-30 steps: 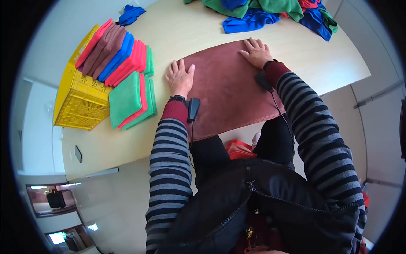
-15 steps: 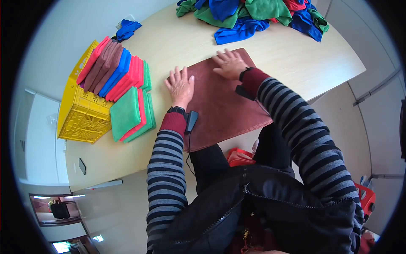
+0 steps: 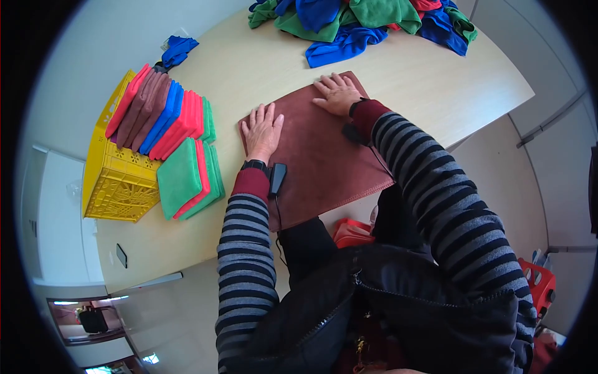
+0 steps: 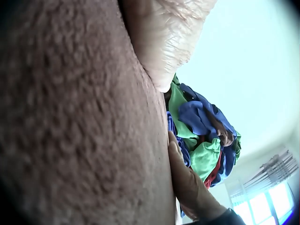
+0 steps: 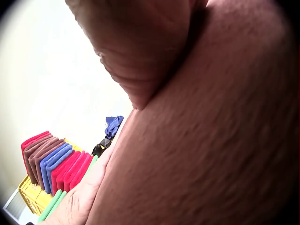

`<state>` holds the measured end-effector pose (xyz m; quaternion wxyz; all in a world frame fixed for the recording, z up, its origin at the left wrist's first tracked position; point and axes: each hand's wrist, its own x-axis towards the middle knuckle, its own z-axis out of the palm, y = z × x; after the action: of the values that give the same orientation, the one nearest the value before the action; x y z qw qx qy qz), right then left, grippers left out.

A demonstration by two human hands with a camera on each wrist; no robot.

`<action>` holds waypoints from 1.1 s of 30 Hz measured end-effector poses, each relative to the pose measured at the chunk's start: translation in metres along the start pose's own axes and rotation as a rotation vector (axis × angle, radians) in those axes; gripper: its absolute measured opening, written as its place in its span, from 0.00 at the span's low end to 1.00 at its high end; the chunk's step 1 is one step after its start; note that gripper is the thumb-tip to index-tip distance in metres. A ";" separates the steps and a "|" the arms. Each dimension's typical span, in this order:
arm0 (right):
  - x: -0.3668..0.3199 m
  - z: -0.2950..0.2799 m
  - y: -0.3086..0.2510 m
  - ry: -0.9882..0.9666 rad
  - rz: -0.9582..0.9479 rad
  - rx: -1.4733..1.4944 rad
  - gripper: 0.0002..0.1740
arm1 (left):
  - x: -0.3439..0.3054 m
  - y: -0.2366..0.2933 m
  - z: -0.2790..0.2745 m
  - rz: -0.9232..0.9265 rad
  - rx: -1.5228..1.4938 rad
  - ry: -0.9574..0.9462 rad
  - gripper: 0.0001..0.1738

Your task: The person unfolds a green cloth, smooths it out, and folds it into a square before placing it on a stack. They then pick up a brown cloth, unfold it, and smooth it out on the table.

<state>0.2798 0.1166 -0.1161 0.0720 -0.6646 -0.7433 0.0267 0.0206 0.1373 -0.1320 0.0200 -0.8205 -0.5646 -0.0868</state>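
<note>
A brown cloth (image 3: 324, 156) lies flat on the table, its near edge reaching past the table's front above the person's legs. The left hand (image 3: 262, 133) rests palm down near the cloth's left edge with fingers spread. Near the far right corner, the right hand (image 3: 339, 95) lies flat on it, fingers extended. In the left wrist view the heel of the left hand (image 4: 164, 42) presses on the brown pile, with the right hand (image 4: 192, 187) beyond. The right wrist view has the right hand (image 5: 140, 51) against the cloth (image 5: 206, 140).
Left of the cloth stand a yellow crate (image 3: 124, 187), a row of folded cloths (image 3: 159, 118) and a smaller green and red stack (image 3: 180, 177). A crumpled multicoloured cloth pile (image 3: 349, 40) lies at the back. A dark flat object (image 3: 121, 255) is at the table's left front.
The right hand has moved left across the cloth, and the cloth's right side now lies further in. The left hand stays near the left edge. The head view has shifted.
</note>
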 end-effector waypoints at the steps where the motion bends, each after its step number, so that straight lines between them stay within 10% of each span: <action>1: -0.001 -0.001 0.006 -0.002 0.026 -0.027 0.39 | 0.000 -0.005 0.000 -0.023 0.013 0.001 0.36; 16: -0.064 -0.017 0.026 0.007 0.255 -0.033 0.41 | -0.065 -0.031 -0.015 -0.150 0.013 0.097 0.38; 23: -0.143 0.011 -0.096 0.127 -0.166 0.105 0.38 | -0.130 0.047 -0.024 0.119 -0.030 0.071 0.35; 33: -0.183 -0.003 -0.008 0.182 0.043 -0.023 0.36 | -0.161 0.019 -0.028 -0.020 -0.031 0.013 0.35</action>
<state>0.2919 -0.0659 -0.1251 0.1310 -0.6808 -0.7196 -0.0405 -0.0213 -0.0216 -0.1303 0.0101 -0.8146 -0.5711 -0.1010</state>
